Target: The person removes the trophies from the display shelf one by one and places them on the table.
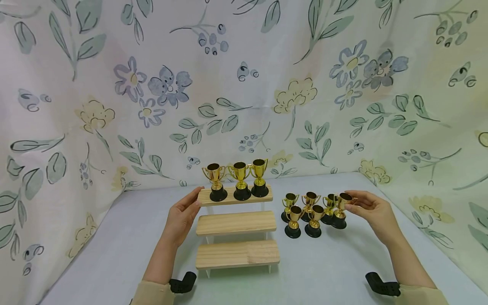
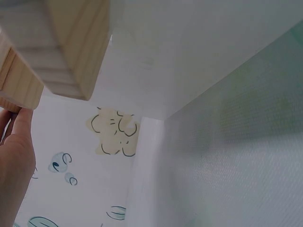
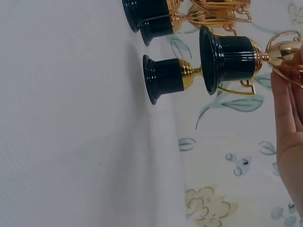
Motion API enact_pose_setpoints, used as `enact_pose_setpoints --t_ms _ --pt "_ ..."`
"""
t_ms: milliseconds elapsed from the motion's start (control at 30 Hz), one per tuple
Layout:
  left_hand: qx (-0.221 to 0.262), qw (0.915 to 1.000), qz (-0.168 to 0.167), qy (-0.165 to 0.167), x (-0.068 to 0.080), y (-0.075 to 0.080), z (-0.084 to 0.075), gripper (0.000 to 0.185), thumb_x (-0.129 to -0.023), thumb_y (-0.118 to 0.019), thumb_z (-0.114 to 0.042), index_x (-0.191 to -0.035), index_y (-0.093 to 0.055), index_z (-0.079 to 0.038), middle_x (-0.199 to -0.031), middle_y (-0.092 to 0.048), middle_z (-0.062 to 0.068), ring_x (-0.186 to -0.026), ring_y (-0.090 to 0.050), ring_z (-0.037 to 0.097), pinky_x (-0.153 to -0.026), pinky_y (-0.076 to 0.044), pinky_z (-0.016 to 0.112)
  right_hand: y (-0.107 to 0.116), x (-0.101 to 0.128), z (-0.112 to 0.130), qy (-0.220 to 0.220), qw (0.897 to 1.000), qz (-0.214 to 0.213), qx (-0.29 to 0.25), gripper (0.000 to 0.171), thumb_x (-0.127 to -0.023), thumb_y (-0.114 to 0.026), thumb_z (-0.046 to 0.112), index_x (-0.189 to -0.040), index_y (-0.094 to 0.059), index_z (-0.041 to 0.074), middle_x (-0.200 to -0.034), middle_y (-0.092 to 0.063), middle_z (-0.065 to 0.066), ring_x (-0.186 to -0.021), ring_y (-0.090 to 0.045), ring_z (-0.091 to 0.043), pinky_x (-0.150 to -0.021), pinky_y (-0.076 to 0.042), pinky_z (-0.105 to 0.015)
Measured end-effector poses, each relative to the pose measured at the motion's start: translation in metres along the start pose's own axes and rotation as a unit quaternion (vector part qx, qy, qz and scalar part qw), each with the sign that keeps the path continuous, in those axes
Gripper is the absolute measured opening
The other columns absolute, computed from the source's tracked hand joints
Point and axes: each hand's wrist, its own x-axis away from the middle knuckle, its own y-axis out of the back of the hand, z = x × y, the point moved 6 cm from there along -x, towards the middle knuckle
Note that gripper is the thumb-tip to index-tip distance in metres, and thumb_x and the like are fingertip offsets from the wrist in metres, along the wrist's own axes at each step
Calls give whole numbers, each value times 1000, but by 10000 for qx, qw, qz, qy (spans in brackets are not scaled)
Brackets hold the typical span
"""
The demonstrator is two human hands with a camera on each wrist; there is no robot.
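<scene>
A three-step wooden display riser (image 1: 236,223) stands at the middle of the table. My left hand (image 1: 182,218) holds the left end of its top step, thumb in front and fingers behind. In the left wrist view the fingers (image 2: 22,124) touch the wooden end. Three small gold trophy cups (image 1: 241,173) with black bases stand in a row on the top step. My right hand (image 1: 375,214) pinches another gold trophy cup (image 1: 339,217) by its cup. In the right wrist view that trophy's black base (image 3: 232,56) is off the table, upright.
Several more gold trophy cups (image 1: 292,222) stand grouped on the white table (image 1: 328,271), right of the riser and left of my right hand. The middle and bottom steps (image 1: 228,254) are bare wood. A floral cloth (image 1: 244,93) hangs behind and at both sides.
</scene>
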Motion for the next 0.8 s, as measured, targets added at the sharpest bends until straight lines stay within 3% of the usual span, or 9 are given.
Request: enact_pose_setpoints --t_ms 400,600,800 --pt "93 9999 -18 -77 -1 1 1 59 -101 -55 -10 -153 -31 0 -137 -53 -21 -126 -52 -10 -108 -43 10 -5 1 -11 -109 9994 317 111 43 -90 -72 14 -129 -61 1 -103 -67 31 -87 -66 5 -75 -56 -12" --pt "33 10000 -8 -39 0 1 1 59 -101 -56 -11 -154 -32 -1 -147 -48 -11 -127 -51 -10 -108 -42 10 -6 2 -17 -186 9986 455 190 45 -89 -73 15 -129 -60 0 -105 -66 31 -89 -69 0 -75 -57 -14" --pt "-9 10000 19 -34 0 0 0 60 -101 -56 -12 -154 -31 -2 -156 -39 1 -128 -50 -11 -109 -41 10 -10 3 -22 -269 9973 651 223 45 -90 -72 14 -130 -59 -2 -105 -64 34 -90 -68 7 -76 -57 -14"
